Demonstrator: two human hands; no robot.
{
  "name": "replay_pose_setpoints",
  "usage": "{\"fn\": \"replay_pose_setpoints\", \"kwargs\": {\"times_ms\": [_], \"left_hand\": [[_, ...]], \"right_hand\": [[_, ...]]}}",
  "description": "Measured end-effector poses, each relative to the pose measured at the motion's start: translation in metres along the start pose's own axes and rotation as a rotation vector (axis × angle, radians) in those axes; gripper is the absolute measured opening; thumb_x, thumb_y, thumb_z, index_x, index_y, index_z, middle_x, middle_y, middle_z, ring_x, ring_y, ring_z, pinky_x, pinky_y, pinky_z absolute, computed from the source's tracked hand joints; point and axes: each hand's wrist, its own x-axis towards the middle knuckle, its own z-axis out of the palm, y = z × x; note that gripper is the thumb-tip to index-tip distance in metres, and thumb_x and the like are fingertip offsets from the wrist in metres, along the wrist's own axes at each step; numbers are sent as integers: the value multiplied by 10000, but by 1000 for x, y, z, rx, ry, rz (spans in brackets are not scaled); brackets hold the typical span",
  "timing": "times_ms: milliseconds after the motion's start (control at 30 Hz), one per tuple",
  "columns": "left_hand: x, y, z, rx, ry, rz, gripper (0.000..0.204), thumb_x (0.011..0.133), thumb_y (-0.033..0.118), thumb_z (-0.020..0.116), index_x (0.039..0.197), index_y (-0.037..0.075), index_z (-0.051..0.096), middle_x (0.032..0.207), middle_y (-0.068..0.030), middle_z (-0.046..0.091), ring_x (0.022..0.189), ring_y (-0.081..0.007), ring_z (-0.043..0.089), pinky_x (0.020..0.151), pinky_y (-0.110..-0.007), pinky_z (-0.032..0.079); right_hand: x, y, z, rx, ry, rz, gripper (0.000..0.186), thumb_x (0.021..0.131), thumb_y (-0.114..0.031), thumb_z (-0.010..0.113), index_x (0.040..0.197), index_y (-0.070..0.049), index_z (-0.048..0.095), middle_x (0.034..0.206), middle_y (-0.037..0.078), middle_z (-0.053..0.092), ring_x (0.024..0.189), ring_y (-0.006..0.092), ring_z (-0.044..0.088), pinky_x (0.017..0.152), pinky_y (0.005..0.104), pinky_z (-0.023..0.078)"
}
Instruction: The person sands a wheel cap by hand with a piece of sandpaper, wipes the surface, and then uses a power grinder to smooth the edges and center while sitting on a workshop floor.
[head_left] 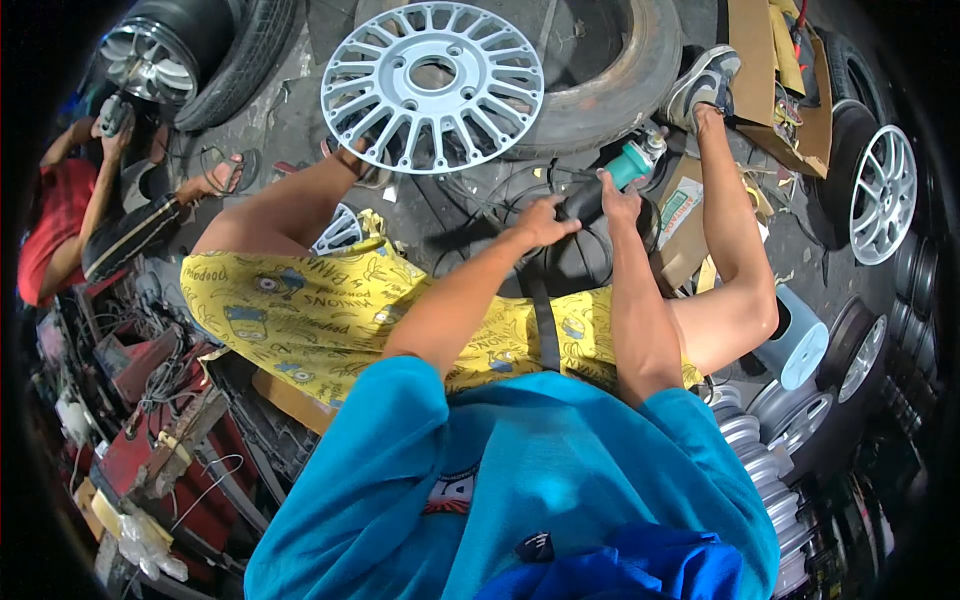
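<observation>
An angle grinder with a teal body (628,166) and a metal head lies between my legs, its head pointing away to the right. My right hand (621,198) is closed round the near side of its body. My left hand (545,222) grips the black rear part, its fingers partly hidden. Beyond my hands, a pale grey multi-spoke wheel face (400,75) lies flat, spokes up, overlapping a worn tire (610,105). Neither hand touches the wheel.
Black cables (470,200) run over the floor near my hands. A cardboard box (800,135) with tools stands far right, near a silver rim (884,195). A blue stool (795,340) is by my right knee. Another person (75,215) works at the far left.
</observation>
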Motion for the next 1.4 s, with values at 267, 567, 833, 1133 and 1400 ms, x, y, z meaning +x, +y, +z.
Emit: {"fn": "replay_pose_setpoints", "kwargs": {"times_ms": [267,567,833,1133,1400], "left_hand": [[-12,-60,-52,474,65,-149,367,846,176,721,1190,51,703,1200,-254,680,1052,-405,700,883,-450,589],[-27,-78,-32,914,162,-18,350,870,134,691,1220,125,691,1205,-132,669,1011,-294,732,754,-404,617],[-20,-68,-25,979,75,82,160,882,147,667,976,131,796,1049,-96,753,982,-267,744,776,-388,602],[-26,-8,-53,893,-13,171,171,835,159,698,971,126,797,1020,-124,766,1003,-259,740,837,-398,583],[-73,104,-103,997,-242,78,368,782,276,783,1079,59,772,1128,-127,755,1063,-281,725,854,-398,600]], "right_hand": [[5,4,9,-69,-50,40,928,700,-657,757,1233,95,651,1203,284,682,1170,364,653,1029,406,472],[-55,-20,-15,-210,-252,-335,418,786,-420,787,959,-40,772,813,154,753,810,304,731,802,409,556],[-96,-14,34,-243,-650,-632,297,809,-330,753,1000,-103,771,958,193,750,971,353,723,888,425,564],[-98,-19,36,-451,-691,-669,409,751,-305,793,1082,-74,725,1050,214,729,1052,387,682,928,459,543],[-103,-31,22,-105,-534,-1195,212,900,-229,669,991,-41,706,991,191,738,976,342,706,786,439,558]]}}
